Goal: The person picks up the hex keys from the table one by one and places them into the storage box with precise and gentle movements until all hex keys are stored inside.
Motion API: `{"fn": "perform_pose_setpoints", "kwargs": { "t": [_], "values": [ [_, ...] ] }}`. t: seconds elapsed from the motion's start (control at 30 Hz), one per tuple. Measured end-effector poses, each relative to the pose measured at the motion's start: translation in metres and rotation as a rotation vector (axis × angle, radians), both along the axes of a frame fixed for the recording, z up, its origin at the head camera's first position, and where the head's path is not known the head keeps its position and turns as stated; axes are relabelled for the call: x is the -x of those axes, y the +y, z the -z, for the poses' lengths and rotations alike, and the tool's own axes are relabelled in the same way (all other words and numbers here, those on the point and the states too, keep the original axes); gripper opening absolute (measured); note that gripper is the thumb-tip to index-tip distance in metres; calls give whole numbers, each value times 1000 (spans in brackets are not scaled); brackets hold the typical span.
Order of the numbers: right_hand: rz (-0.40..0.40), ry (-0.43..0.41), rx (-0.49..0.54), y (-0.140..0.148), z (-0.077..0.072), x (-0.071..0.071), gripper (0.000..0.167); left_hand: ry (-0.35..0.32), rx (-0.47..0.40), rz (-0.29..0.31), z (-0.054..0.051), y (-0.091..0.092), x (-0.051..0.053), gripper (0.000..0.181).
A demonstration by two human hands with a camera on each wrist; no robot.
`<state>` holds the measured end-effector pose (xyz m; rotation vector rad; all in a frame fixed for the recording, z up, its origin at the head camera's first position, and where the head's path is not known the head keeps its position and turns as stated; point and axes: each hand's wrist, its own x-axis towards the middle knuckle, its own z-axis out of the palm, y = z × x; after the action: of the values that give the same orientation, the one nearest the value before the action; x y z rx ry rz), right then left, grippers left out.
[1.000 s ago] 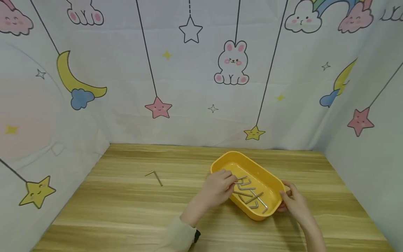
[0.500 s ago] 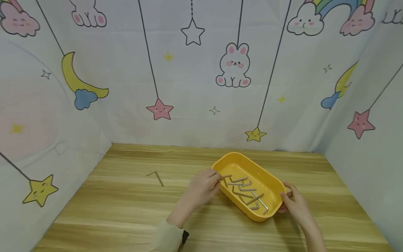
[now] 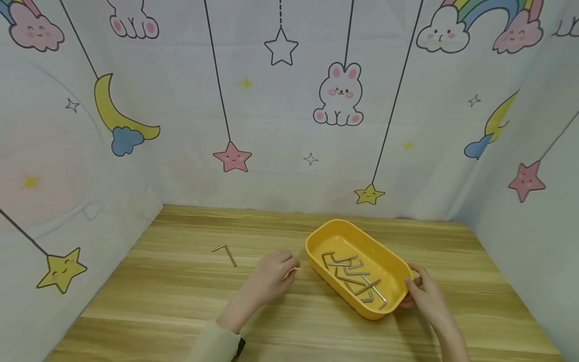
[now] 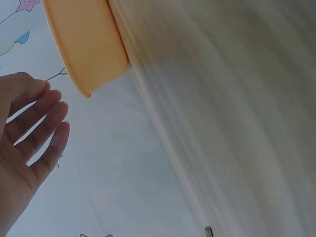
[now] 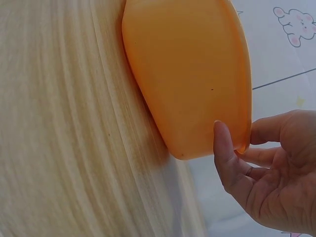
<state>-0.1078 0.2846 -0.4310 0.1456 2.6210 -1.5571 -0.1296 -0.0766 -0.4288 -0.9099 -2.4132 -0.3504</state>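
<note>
A yellow plastic bin point(image 3: 336, 292) sits at a slant on the wooden table in the head view, with several metal L-shaped hex keys point(image 3: 358, 273) lying loose inside. My right hand point(image 3: 427, 295) grips the bin's near-right end; in the right wrist view its thumb and fingers point(image 5: 224, 150) pinch the rim there. Just left of the bin, my left hand point(image 3: 273, 275) hovers over the table, fingers loosely bent and holding nothing. The left wrist view shows those fingers point(image 4: 52, 123) apart from the bin wall point(image 4: 91, 44). One more hex key point(image 3: 229, 255) lies on the table further left.
The wood-grain table point(image 3: 181, 311) is bounded by white cloth walls point(image 3: 280, 115) printed with stars, moons and rabbits at the back and both sides.
My left hand has drawn back leftward out of the bin, leaving a hex key at its left end. My right hand keeps its hold on the bin. The head view has shifted slightly.
</note>
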Motion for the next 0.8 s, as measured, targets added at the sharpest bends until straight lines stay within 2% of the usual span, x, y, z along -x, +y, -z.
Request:
{"fn": "perform_pose_setpoints", "kwargs": {
  "t": [0.47, 0.8],
  "values": [
    [4, 13, -17, 0, 0, -1, 49, -88, 146, -18, 10, -54, -6, 12],
    [15, 22, 18, 0, 2, 0, 48, -115, 246, -63, 12, -87, 1, 19]
  ]
}}
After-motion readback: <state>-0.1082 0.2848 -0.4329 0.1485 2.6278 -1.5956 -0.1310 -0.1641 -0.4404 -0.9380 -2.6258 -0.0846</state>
